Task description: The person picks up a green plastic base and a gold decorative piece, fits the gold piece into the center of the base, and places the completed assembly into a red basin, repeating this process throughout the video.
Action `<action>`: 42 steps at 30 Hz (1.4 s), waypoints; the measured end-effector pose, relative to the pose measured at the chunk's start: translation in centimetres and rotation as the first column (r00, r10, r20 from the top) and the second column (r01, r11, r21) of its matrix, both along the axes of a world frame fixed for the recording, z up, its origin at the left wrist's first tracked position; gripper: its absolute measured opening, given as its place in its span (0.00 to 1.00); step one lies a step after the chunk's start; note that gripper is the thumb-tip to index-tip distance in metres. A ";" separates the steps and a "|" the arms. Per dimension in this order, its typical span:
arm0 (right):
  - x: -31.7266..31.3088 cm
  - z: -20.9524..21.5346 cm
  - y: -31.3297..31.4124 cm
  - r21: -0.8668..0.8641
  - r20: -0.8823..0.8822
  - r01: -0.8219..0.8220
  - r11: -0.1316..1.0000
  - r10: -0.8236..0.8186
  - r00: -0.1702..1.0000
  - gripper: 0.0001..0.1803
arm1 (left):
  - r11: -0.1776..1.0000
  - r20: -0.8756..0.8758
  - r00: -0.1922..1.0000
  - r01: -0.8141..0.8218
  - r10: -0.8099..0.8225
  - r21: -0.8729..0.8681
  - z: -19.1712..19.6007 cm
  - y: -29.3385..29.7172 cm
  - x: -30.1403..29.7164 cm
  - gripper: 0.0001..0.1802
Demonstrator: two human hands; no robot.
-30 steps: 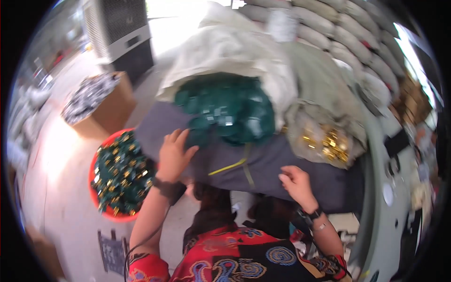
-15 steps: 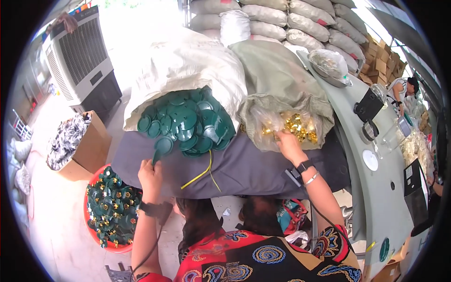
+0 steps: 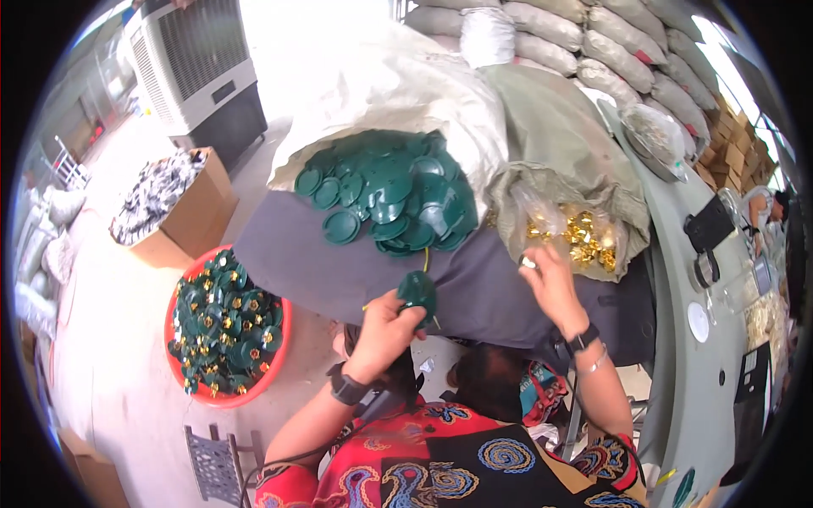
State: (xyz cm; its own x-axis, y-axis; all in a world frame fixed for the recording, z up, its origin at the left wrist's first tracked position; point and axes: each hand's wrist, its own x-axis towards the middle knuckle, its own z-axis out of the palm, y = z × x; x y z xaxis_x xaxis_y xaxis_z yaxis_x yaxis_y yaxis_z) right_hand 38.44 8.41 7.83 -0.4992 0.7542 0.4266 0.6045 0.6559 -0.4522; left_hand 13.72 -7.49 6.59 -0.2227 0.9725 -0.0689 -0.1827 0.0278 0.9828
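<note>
In the head view, your left hand (image 3: 383,332) pinches a green disc (image 3: 417,292) between thumb and fingers, holding it over the grey cloth (image 3: 474,288) that drapes the surface in front of you. The disc sits just below the heap of green discs (image 3: 385,190) spilling from the mouth of a white sack (image 3: 398,93), and is apart from that heap.

Your right hand (image 3: 552,284) reaches toward the clear bag of gold pieces (image 3: 576,233), which lies in the open mouth of an olive sack (image 3: 559,135). Its fingertips (image 3: 527,262) are drawn together at the bag's lower edge around something small and pale; you cannot tell what it is. A dark watch sits on each of your wrists.

To your left, on the floor, a red basin (image 3: 182,372) holds green discs with gold centres. Beyond it stands a cardboard box (image 3: 190,216) of dark and white pieces, and further back a grey cooler (image 3: 199,72). Filled sacks (image 3: 593,51) are stacked behind the two open ones. A grey table (image 3: 690,389) runs along your right.
</note>
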 end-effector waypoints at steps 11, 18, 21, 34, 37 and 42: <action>-5.4 1.7 -8.5 -0.264 -0.353 -0.493 0.829 0.393 0.849 0.16 | 0.949 -0.486 0.858 -0.002 0.164 0.315 0.7 -0.3 3.6 0.08; -6.1 1.7 -8.9 -0.047 -0.160 -0.450 0.892 0.438 0.884 0.15 | 0.937 -0.568 0.800 0.020 0.195 0.349 0.8 -0.9 3.7 0.10; -6.3 1.9 -8.9 -0.007 -0.065 -0.444 0.896 0.443 0.894 0.13 | 0.929 -0.675 0.707 0.068 0.213 0.365 0.8 -1.2 3.6 0.12; -7.8 -0.6 -7.9 -0.808 -0.530 -0.570 0.152 0.237 0.814 0.13 | 0.885 -0.783 0.580 0.216 0.223 0.412 -2.6 -2.7 -2.6 0.15; -6.0 -1.8 -5.1 -0.759 -0.461 -0.431 0.487 0.064 0.885 0.12 | 0.960 -0.251 0.926 -0.269 0.281 0.082 -4.8 -3.9 -9.4 0.06; 2.3 -3.4 3.1 -0.279 -0.176 0.232 0.932 -0.287 0.942 0.14 | 0.725 -0.157 0.715 -0.689 0.681 0.010 -9.9 -8.5 -26.3 0.04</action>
State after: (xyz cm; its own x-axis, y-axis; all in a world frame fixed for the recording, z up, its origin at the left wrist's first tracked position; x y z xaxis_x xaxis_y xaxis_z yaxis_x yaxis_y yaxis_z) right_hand 40.72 11.54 4.45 -0.1908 0.9409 0.2799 0.6109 0.3370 -0.7164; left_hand -12.55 -16.03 -3.32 -0.8372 0.5465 -0.0232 -0.0313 -0.0055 0.9995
